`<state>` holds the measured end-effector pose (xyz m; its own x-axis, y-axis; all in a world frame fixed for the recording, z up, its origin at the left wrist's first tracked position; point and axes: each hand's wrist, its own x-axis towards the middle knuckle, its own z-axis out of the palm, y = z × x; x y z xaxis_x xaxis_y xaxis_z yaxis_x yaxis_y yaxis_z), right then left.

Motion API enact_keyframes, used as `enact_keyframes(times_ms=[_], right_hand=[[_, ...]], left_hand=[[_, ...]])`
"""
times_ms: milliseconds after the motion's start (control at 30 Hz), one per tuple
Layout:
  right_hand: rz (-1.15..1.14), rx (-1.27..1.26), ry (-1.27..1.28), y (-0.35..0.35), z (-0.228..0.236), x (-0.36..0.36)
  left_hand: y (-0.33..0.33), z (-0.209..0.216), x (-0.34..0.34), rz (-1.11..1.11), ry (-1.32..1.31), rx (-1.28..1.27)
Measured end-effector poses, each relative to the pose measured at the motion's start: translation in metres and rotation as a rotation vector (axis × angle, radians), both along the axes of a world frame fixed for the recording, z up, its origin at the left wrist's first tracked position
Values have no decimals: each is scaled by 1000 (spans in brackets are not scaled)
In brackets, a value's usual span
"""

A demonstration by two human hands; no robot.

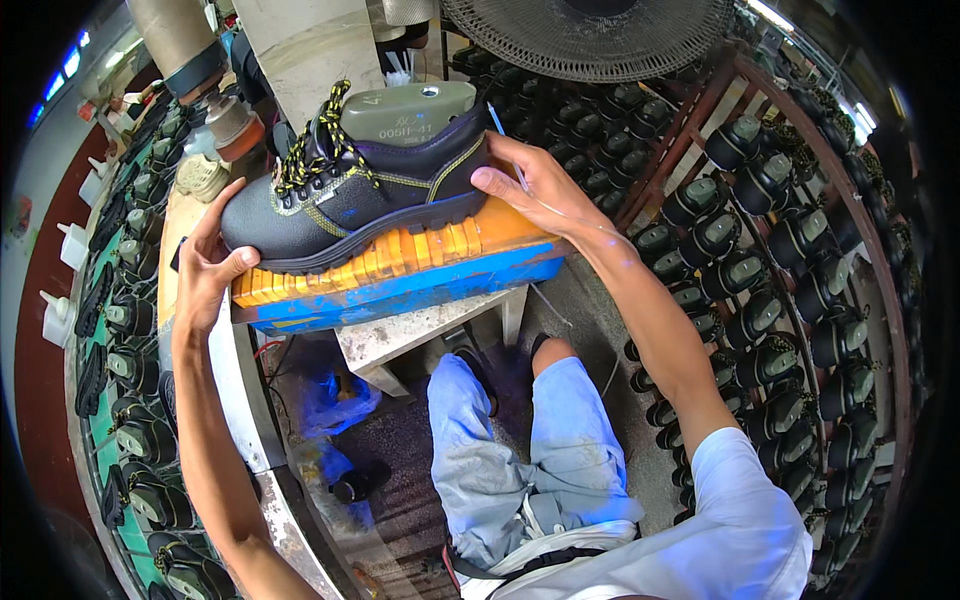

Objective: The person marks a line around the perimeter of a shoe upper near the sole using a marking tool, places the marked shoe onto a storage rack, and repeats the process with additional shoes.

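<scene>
A black work shoe [345, 215] with yellow stitching and black-and-yellow laces lies sideways in front of me, toe to the left. A green shoe last [410, 115] sticks up out of its opening. Round the toe, the fingers and thumb of my left hand [208, 275] are closed. My right hand [535, 190] grips the heel, thumb against its back. A thin blue-tipped stick, perhaps a pen refill [496, 122], pokes up between the fingers of that hand. Beneath the sole is a ridged orange pad [450, 242] on a blue base [410, 300].
At upper left hangs a machine head with an orange ring [240, 140]. A large fan [590, 45] stands at the back. Racks of lasted shoes [735, 230] fill the right side. On the left, a green conveyor [128, 520] carries more shoes, beside white bottles [60, 320].
</scene>
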<state>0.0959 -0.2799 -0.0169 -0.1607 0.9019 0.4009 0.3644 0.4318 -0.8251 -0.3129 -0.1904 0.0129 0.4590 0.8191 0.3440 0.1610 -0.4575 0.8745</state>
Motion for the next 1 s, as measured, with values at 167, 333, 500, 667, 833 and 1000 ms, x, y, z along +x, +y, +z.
enact_keyframes(times_ms=[167,333,500,667,833,1000], right_hand=[[26,24,2,-2,-1,2],[58,45,69,3,-6,3],[28,3,26,8,-7,6],[68,3,37,7,3,3],[-154,61,354,38,38,-26],[-622,50,552,51,63,-89]], left_hand=[[4,3,1,-19,51,-52],[10,0,1,-85,37,-53],[10,-1,-2,-41,48,-132],[9,3,-1,-53,49,-99],[2,4,0,-50,30,-115],[-8,-1,-11,-23,44,-112]])
